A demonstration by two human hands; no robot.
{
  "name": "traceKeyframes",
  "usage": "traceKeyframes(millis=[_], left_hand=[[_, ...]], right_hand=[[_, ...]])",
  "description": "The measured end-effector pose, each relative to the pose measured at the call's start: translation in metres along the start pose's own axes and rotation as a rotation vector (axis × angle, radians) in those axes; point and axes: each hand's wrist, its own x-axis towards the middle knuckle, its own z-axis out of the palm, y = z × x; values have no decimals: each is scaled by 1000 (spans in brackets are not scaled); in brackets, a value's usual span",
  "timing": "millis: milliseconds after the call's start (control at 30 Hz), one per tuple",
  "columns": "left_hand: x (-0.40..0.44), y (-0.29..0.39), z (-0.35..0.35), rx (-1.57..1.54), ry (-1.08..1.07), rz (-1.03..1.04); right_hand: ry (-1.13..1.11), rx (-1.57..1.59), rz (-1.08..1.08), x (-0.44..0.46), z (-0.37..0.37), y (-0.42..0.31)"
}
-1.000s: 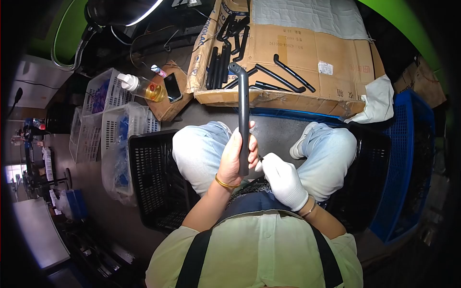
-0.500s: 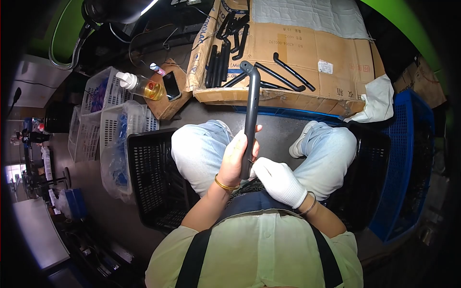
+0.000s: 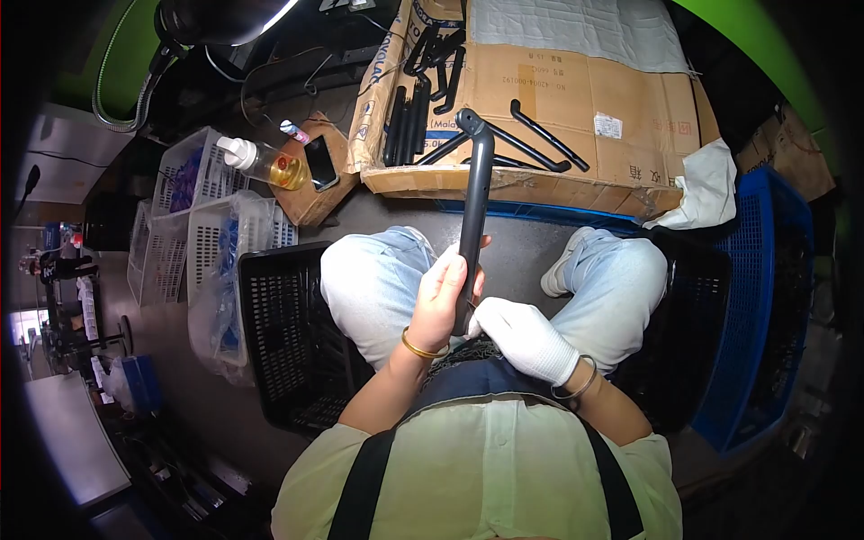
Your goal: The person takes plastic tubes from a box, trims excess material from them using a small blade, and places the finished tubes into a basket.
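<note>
A black tube (image 3: 477,193) with a bent upper end and a hole in its tip stands nearly upright before me. My bare left hand (image 3: 444,292) is wrapped round its lower part. My right hand (image 3: 522,337), in a white glove, is closed with its fingertips against the tube's lower end; a small thin dark thing shows at the fingertips, too small to name. Several similar black bent tubes (image 3: 540,135) lie on the cardboard (image 3: 576,99) beyond my hands.
Black crates (image 3: 286,337) stand at both sides of my legs. A blue crate (image 3: 751,297) is at the right, white baskets (image 3: 205,225) at the left. A bottle (image 3: 286,169) and a phone (image 3: 320,165) rest at the back left, below a lamp (image 3: 211,20).
The tube has shifted slightly right and now leans a little. My right hand has moved left and down to the tube's lower end. My left hand keeps its hold.
</note>
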Motion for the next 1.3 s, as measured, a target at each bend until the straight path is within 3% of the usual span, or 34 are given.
traceKeyframes(millis=[167, 367, 467, 500, 567, 633, 700, 733, 833, 933, 967, 1033, 1133, 1200, 1267, 1300], left_hand=[[-2, -5, 5, 90, 134, 56], [-1, -12, 6, 42, 194, 48], [-2, -10, 5, -87, 179, -32], [-5, -7, 3, -140, 175, -67], [-12, 0, 0, -61, 99, -136], [-21, -10, -11, 119, -18, -130], [-38, -21, -20, 378, -152, -142], [-43, -12, -19, 466, -210, -128], [-48, -13, -33, 565, -333, -85], [-44, -13, -36, 142, -285, -476], [-40, -13, -34, 163, -257, -426], [-32, -13, -24, 201, -209, -333], [-31, -14, -22, 271, -213, -260], [-33, -10, -20, 219, -194, -253], [-32, -9, -21, 200, -170, -243], [-31, -8, -21, 190, -160, -237]], right_hand=[[29, 102, 99, 2, 7, 2], [146, 15, 160, 1, 17, -2], [297, -40, 83, -2, 19, -1], [445, -11, 53, 2, 13, -1], [633, 38, 37, 14, -2, -3], [801, -132, -250, 32, -27, 1], [830, -101, -252, 38, -51, -12], [719, -92, -82, 34, -62, -29], [510, -21, 40, 39, -70, 0], [390, 6, 39, 45, -44, 20], [373, -111, -44, 43, -27, 25], [176, 134, 88, 37, 2, 27], [150, 561, 465, 27, -11, 8], [206, 181, 170, 19, -14, 20], [201, 75, 91, 10, -16, 20], [188, -152, -70, 7, -15, 19]])
